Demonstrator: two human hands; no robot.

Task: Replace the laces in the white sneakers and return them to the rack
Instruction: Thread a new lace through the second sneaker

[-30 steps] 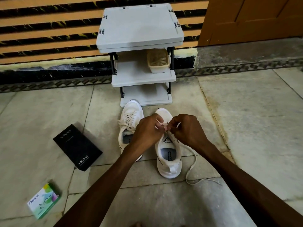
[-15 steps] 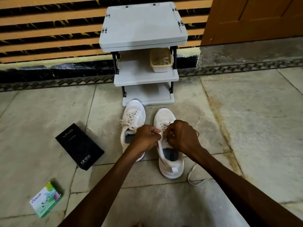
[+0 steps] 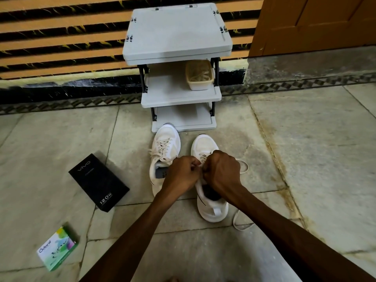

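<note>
Lacing a white sneaker (image 3: 211,208) before the shoe rack (image 3: 179,94), left hand (image 3: 181,177) and right hand (image 3: 221,174) pinching the lace (image 3: 247,166). Could well skip an eyelet hidden under knuckles.

A home entryway: a stone-slab floor (image 3: 61,139) edged by a patterned border strip (image 3: 61,104), a wooden door (image 3: 315,21) above a raised threshold (image 3: 305,64), and a small grey shoe rack (image 3: 177,31) against the striped wall (image 3: 61,37).
</note>
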